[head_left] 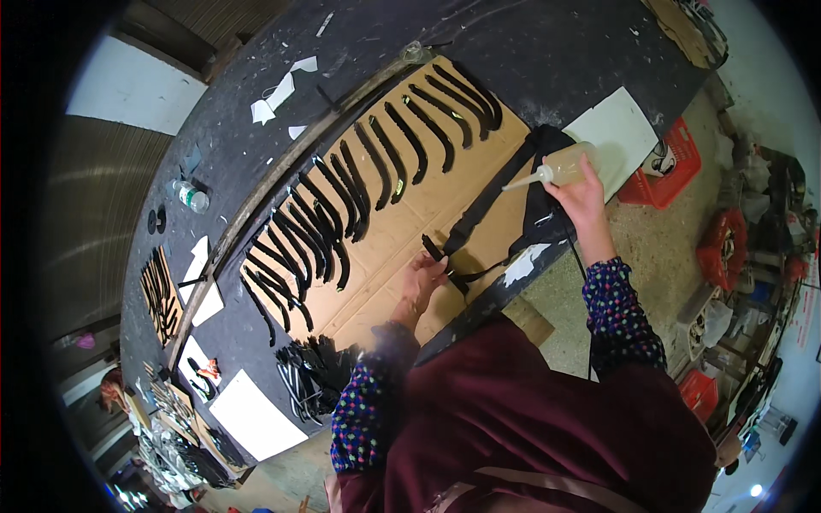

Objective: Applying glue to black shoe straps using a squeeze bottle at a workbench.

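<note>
My left hand [417, 282] pinches a short black strip [432, 247] just above a brown cardboard sheet [376, 295]. My right hand [583, 198] is closed around a clear squeeze bottle [564, 166] with a long thin nozzle and yellowish liquid inside. The bottle is tilted, its nozzle pointing left, apart from the strip. Under it lies black fabric with straps [539, 201], partly across the cardboard and the table edge. Several curved black strips [368, 162] lie side by side in a slanting row on the cardboard.
A bundle of black strips [312, 376] sits at the near left of the dark table [547, 51]. A wooden bar [265, 184] runs behind the cardboard. White sheets [256, 416], a small plastic bottle [191, 197] and scraps lie around. Red baskets [663, 175] stand off the table at the right.
</note>
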Available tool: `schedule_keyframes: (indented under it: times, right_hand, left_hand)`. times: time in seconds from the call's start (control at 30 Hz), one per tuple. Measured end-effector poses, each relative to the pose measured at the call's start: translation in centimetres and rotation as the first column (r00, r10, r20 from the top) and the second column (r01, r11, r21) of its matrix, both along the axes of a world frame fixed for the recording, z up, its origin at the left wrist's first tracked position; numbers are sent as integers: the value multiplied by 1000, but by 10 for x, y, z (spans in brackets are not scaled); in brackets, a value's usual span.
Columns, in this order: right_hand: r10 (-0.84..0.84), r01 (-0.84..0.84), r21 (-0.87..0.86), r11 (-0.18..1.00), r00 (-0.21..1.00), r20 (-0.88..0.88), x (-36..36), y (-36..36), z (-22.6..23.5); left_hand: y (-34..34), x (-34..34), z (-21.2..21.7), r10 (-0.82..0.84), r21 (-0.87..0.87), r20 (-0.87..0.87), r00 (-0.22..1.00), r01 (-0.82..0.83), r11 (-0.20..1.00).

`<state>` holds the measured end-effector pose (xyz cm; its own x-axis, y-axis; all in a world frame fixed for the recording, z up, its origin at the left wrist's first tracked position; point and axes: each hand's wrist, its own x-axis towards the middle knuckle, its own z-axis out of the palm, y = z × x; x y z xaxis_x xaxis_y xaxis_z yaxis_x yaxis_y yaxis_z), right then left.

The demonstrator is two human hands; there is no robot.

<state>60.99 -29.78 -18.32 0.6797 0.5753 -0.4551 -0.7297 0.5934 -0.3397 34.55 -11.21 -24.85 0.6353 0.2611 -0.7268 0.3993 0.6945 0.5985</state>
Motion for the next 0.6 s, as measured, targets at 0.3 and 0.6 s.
schedule_keyframes:
  times: [0.3,0.6]
  right_hand:
    - [-198,204,2,979,952,234,36,-34,8]
    - [-282,333,-82,939,885,370,113,-63,15]
  left_hand:
    - [-34,32,-6,-46,52,66,997,43,998]
    - [-48,98,2,-122,90,257,959,102,991]
